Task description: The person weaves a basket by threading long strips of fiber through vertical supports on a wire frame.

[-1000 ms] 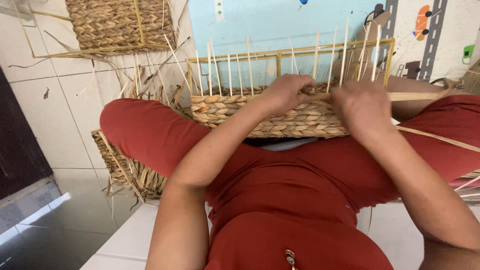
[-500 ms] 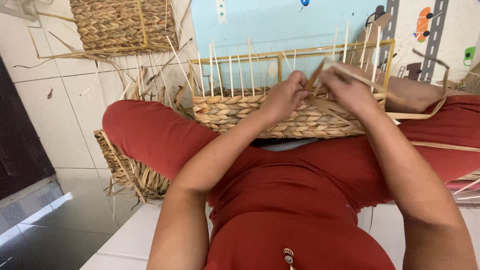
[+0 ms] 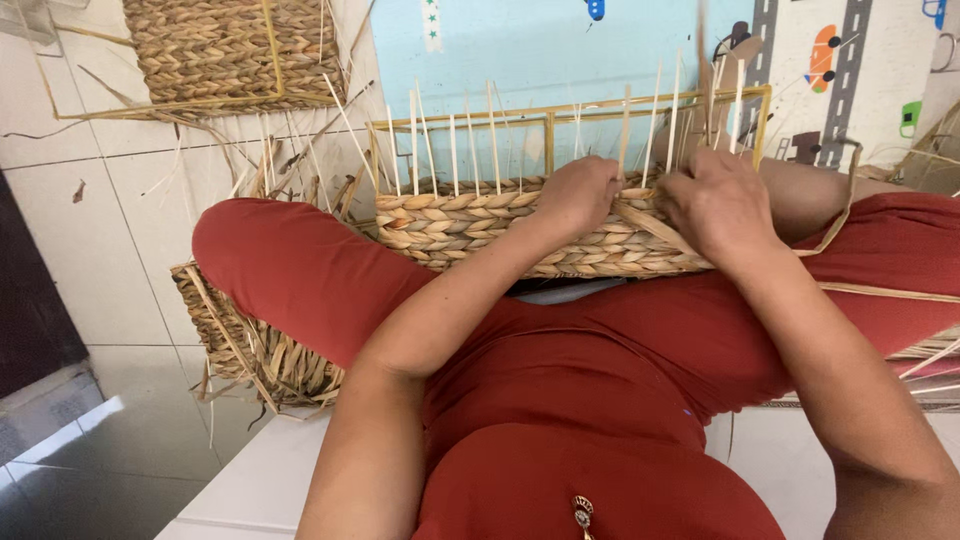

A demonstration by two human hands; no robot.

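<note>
L hand (image 3: 578,195) & R hand (image 3: 715,200) both sit on the top edge of a half-woven tan straw basket w/ thin upright stakes (image 3: 480,225), which lies across the lap in red trousers (image 3: 300,275). L grip is closed, fingers curled over the braided rim; R grip is closed on a flat pale straw strand (image 3: 655,225) running between the two hands. Left of the L grip, on the tiled floor (image 3: 110,230), lies another woven piece (image 3: 250,340); beyond it, a finished woven basket (image 3: 225,50).
</note>
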